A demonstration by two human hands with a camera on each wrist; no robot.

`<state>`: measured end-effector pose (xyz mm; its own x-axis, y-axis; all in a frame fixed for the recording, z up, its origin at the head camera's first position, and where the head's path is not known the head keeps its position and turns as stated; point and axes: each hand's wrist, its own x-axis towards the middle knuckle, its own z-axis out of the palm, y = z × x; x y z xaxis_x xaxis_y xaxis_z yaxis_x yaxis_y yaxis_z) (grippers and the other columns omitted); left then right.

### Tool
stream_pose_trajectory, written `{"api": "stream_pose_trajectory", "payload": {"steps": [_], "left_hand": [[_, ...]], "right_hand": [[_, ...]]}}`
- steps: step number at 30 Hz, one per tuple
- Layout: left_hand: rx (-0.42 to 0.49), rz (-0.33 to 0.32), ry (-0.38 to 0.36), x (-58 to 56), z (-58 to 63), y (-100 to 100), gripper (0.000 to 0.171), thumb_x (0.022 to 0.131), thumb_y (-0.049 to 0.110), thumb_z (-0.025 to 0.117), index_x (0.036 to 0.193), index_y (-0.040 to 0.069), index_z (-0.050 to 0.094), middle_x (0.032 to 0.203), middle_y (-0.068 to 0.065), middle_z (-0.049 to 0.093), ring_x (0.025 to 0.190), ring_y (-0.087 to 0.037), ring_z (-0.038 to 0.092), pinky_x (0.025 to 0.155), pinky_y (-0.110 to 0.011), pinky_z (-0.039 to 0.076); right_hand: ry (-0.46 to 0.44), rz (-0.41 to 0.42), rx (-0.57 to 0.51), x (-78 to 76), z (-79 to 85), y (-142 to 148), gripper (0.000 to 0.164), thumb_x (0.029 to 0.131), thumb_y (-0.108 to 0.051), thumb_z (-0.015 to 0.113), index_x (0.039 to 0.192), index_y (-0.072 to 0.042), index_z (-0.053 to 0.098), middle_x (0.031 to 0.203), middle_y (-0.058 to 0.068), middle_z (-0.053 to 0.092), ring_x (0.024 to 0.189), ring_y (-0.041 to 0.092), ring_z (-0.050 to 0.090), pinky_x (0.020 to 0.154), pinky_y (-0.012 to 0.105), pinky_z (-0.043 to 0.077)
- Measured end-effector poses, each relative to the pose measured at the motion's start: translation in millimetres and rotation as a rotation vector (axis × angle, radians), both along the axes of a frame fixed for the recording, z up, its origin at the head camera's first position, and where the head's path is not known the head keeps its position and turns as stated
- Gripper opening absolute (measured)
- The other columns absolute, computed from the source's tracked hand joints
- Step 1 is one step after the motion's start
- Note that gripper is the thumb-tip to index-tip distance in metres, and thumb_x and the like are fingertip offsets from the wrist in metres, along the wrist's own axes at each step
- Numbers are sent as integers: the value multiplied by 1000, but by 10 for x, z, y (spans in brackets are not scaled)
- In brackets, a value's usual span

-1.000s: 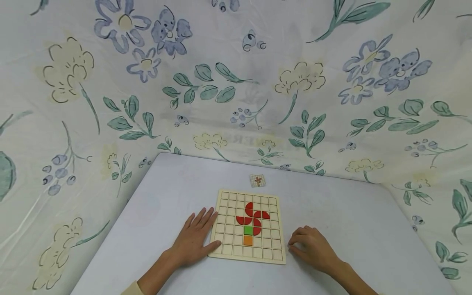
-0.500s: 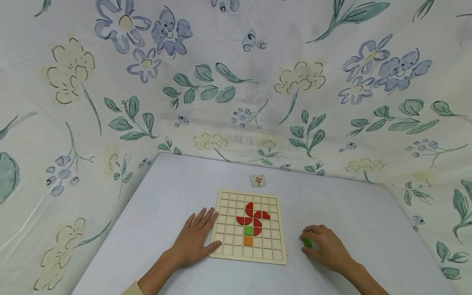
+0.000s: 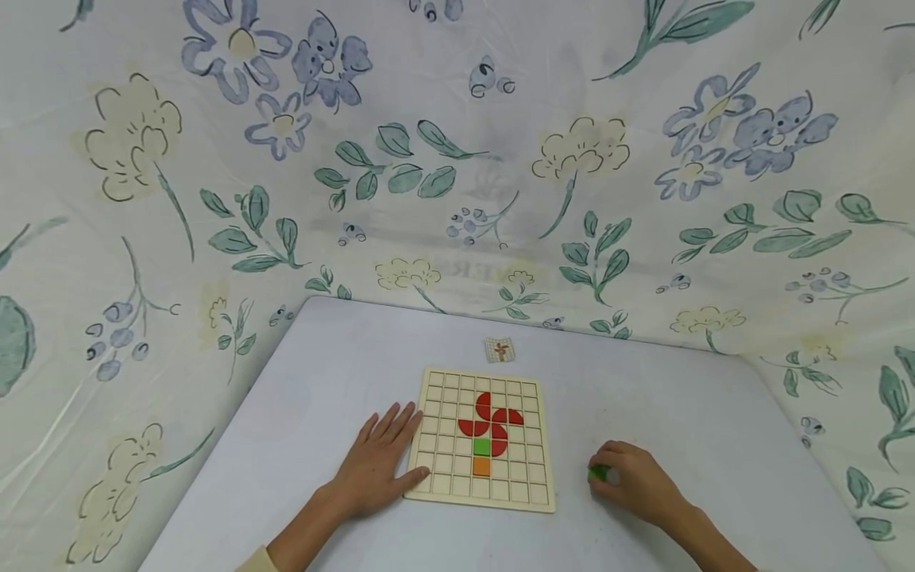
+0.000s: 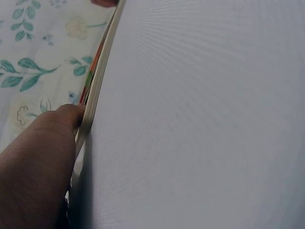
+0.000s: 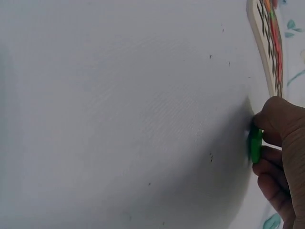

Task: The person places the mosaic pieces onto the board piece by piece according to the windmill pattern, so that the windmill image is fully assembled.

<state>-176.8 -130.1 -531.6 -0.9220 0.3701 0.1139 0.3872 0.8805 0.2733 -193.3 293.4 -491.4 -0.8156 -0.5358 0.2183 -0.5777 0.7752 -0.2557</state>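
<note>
A square wooden grid board [image 3: 529, 494] lies on the white table. Several red quarter-round pieces [image 3: 499, 442] form a pinwheel in its cells, with a green square [image 3: 482, 446] and then an orange square [image 3: 482, 466] below them. My left hand [image 3: 375, 469] lies flat with spread fingers, fingertips at the board's left edge and thumb over its near left corner. To the right of the board, my right hand [image 3: 638, 482] pinches a small green piece [image 5: 256, 145] between thumb and fingers, low over the table. Its outline is partly hidden by the fingers.
Behind the board lies a small card [image 3: 499, 350] printed with a grid and a red pinwheel pattern. The white tabletop [image 3: 686, 421] reaches back to a hanging floral cloth [image 3: 515, 214], which also runs along the left and right sides.
My right hand has moved right, away from the board's edge, and the green piece has come into view in its fingers and turned slightly. The left hand and board stay put.
</note>
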Motion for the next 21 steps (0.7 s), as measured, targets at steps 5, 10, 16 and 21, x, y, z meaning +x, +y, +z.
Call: {"api": "stream_pose_trajectory", "payload": {"steps": [5, 10, 16, 21], "left_hand": [[0, -9, 7, -9, 4, 2, 88, 93, 66, 46, 158, 11, 22, 163, -7, 18, 149, -28, 11, 117, -50, 9], [-7, -14, 15, -19, 10, -4, 88, 93, 66, 45, 158, 11, 22, 163, -7, 18, 149, -28, 11, 117, -51, 10], [-3, -10, 12, -18, 11, -8, 87, 93, 65, 47, 158, 11, 23, 163, -7, 18, 149, -28, 11, 117, -51, 10], [-3, -3, -8, -8, 7, -10, 88, 93, 65, 47, 158, 12, 21, 163, -6, 17, 149, -27, 10, 117, -50, 7]], "right_hand": [[57, 54, -48, -27, -5, -49, 18, 70, -11, 85, 79, -17, 70, 84, -12, 61, 75, 2, 57, 67, 25, 54], [62, 108, -82, -52, 43, -177, 17, 72, -11, 84, 79, -17, 69, 85, -11, 61, 74, 2, 57, 67, 24, 53], [53, 153, -85, -89, 91, -384, 17, 73, -12, 84, 80, -17, 69, 84, -12, 60, 75, 2, 56, 67, 23, 53], [37, 195, -83, -124, 148, -600, 16, 74, -15, 84, 83, -16, 71, 86, -10, 63, 78, 4, 58, 70, 25, 55]]}}
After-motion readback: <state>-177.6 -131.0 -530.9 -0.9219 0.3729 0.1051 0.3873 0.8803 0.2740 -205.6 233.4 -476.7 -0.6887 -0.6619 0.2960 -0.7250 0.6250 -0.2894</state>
